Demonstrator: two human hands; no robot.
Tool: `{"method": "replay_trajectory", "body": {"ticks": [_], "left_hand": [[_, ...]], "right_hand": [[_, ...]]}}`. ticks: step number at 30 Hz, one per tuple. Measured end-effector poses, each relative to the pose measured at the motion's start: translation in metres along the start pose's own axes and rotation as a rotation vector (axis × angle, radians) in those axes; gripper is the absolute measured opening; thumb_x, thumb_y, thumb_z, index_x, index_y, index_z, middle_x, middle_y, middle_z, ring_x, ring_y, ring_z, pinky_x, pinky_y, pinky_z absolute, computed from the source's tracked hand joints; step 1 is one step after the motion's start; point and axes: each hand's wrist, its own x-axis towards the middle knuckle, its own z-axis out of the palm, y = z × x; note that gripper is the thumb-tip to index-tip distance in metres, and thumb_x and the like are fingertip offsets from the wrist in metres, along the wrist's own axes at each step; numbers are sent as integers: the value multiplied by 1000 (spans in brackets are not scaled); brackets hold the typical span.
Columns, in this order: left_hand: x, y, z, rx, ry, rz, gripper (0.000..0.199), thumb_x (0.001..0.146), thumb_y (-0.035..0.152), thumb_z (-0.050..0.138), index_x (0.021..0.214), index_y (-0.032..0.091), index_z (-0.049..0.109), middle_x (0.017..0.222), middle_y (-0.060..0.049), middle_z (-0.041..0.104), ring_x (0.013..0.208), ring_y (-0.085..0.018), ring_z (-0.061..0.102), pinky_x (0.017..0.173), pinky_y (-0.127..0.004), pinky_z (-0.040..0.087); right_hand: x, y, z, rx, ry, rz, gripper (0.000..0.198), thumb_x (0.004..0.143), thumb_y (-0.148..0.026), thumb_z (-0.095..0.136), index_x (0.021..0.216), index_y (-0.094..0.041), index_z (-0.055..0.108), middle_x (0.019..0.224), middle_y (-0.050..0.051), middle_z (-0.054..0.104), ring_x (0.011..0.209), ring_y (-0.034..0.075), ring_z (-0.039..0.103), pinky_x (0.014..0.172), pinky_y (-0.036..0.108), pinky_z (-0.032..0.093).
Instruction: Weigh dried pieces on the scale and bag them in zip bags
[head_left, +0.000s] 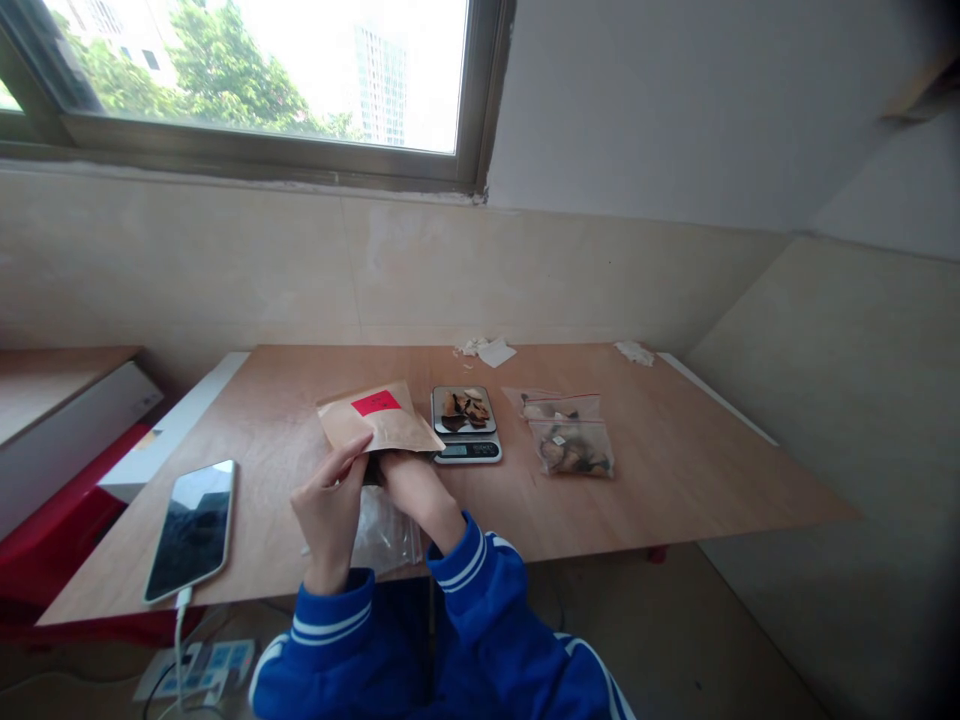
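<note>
Over the table [675, 480], near the middle of its front edge, one brown paper bag [382, 415] is held aslant — long side running left to right, mouth toward the person. The left hand [330, 495] pinches its rim. The right hand [411, 486] goes under that rim; its fingers are hidden, so I can't tell how they are. One clear bag [386, 530] lies below. One scale [469, 452] sits just beside, toward the back edge, with dried pieces [465, 408] — too jumbled to count. Toward the right edge lie what look like two zip bags [574, 448]. One phone [191, 530] is near the front left corner.
</note>
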Motion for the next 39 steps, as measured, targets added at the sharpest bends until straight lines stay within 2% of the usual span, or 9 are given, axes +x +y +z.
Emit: {"method": "replay_trajectory", "body": {"ticks": [3, 9, 14, 23, 28, 31, 33, 36, 39], "left_hand": [[0, 0, 0, 2, 26, -25, 24, 81, 37, 66, 99, 28, 77, 84, 0, 76, 75, -18, 71, 66, -24, 50], [2, 0, -1, 16, 37, -68, 26, 81, 39, 65, 100, 27, 77, 82, 0, 76, 74, -18, 70, 67, -24, 49], [2, -1, 1, 37, 67, -90, 27, 80, 40, 65, 100, 26, 77, 75, 0, 75, 69, -17, 69, 65, -25, 47], [4, -3, 2, 21, 21, -56, 25, 80, 41, 64, 98, 28, 77, 79, 0, 76, 68, -16, 67, 64, -24, 46], [5, -1, 0, 41, 34, -46, 24, 81, 40, 64, 97, 28, 78, 78, 0, 75, 68, -16, 68, 62, -24, 46], [6, -1, 0, 47, 38, -42, 24, 81, 39, 63, 97, 28, 78, 80, 0, 76, 68, -16, 68, 63, -24, 46], [7, -1, 1, 58, 50, -38, 24, 81, 39, 63, 97, 27, 77, 79, 0, 76, 68, -17, 68, 62, -24, 46], [7, -3, 1, 85, 61, -32, 25, 81, 39, 64, 98, 27, 77, 75, 0, 75, 66, -16, 67, 62, -25, 45], [7, -5, 1, 91, 57, -31, 25, 81, 39, 64, 99, 27, 77, 75, 0, 75, 66, -16, 66, 62, -25, 44]], "right_hand": [[-4, -5, 5, -112, -65, 23, 40, 88, -4, 45, 124, -9, 62, 123, 19, 65, 113, 33, 61, 105, 48, 43], [-13, -17, -1, -138, -27, 52, 40, 92, -7, 44, 130, -11, 55, 119, 16, 67, 105, 29, 64, 97, 43, 50], [-21, -17, 0, -121, 96, 13, 36, 95, -10, 40, 128, -11, 55, 121, 16, 65, 110, 27, 62, 97, 42, 50], [-21, -5, -2, -102, 292, -134, 32, 101, -24, 31, 101, -15, 62, 91, 11, 71, 80, 22, 68, 70, 30, 53], [-31, -11, -12, 165, 432, -175, 34, 102, -28, 29, 96, -19, 61, 89, 7, 69, 81, 18, 67, 76, 27, 51], [-36, -9, -18, 440, 631, -29, 34, 102, -35, 32, 91, -20, 60, 87, 5, 68, 82, 16, 66, 76, 27, 51], [-38, -1, -22, 631, 758, 162, 38, 101, -44, 33, 84, -21, 58, 76, 2, 63, 67, 14, 63, 63, 24, 50], [-41, 26, -29, 901, 906, 465, 45, 94, -60, 35, 84, -21, 54, 61, -5, 51, 39, 7, 44, 37, 19, 33], [-47, 65, -38, 1027, 937, 630, 45, 88, -63, 41, 90, -20, 54, 52, -10, 42, 31, 5, 34, 31, 16, 21]]}}
